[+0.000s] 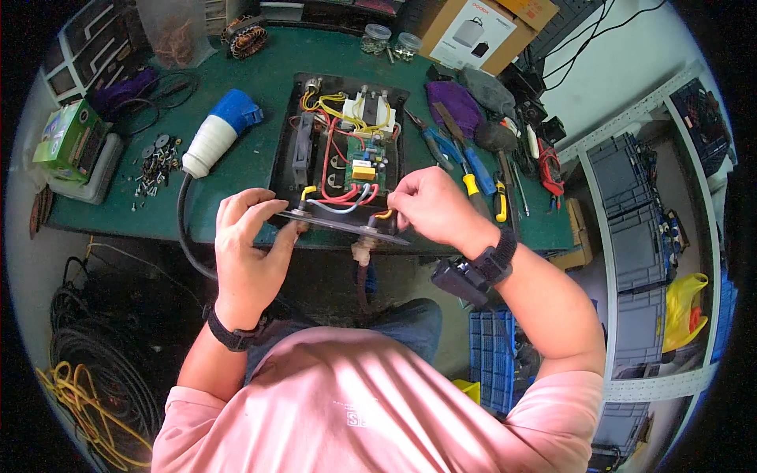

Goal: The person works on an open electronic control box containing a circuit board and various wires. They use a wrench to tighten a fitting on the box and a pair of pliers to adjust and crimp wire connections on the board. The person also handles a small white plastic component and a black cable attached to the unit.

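An opened black electrical case point(285, 158) lies on the bench with its circuit board point(363, 156) and coloured wires exposed. Across its near end is a dark end panel point(339, 229), tilted away from the case. My left hand point(251, 248) pinches the panel's left end between thumb and fingers, beside a metal fitting. At the right end, my right hand point(438, 206) has its fingertips pressed together close to a short orange-yellow wire point(383, 214); what they hold is hidden. A cable gland point(362, 251) with a dark cable hangs below the panel.
A blue-and-white industrial plug point(217, 135) and loose screws point(158, 165) lie left on the green bench. Pliers point(432, 142), screwdrivers point(473, 177) and other tools lie right. Behind stand screw jars point(376, 39) and a cardboard box point(481, 35). Shelving point(631, 386) stands right; coiled cables point(102, 355) lie lower left.
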Motion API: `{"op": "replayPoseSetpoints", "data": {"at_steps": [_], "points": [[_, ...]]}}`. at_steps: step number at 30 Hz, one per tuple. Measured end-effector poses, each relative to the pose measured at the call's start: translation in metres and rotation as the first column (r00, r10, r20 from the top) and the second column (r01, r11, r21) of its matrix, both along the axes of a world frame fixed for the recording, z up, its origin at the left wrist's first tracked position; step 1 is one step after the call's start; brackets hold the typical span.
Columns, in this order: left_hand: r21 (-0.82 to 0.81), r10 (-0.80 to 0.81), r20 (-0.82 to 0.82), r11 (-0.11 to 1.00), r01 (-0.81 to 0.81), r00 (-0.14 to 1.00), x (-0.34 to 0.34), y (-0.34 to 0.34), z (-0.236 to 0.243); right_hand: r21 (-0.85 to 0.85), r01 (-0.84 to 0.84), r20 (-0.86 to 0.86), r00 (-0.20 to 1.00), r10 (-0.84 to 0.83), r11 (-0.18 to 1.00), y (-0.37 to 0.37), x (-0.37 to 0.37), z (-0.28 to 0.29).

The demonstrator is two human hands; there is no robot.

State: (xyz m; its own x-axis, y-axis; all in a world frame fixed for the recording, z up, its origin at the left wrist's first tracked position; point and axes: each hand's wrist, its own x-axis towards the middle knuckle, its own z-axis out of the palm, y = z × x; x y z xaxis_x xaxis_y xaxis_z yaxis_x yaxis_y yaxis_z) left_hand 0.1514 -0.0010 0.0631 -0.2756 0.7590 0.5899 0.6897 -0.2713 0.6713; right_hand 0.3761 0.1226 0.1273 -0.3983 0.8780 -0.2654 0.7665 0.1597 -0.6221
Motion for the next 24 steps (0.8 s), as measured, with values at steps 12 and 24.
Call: {"op": "replayPoseSetpoints", "data": {"at_steps": [12,24], "points": [[-0.005,0.005,-0.012,1.0,-0.005,1.0,0.001,-0.001,0.0,0.449,-0.382,0.346,0.908,0.237,0.808,0.005,0.006,0.009],[-0.01,-0.007,-0.025,1.0,0.007,1.0,0.003,-0.003,0.001,0.377,-0.27,0.2,0.958,0.207,0.886,0.004,0.012,-0.003]]}}
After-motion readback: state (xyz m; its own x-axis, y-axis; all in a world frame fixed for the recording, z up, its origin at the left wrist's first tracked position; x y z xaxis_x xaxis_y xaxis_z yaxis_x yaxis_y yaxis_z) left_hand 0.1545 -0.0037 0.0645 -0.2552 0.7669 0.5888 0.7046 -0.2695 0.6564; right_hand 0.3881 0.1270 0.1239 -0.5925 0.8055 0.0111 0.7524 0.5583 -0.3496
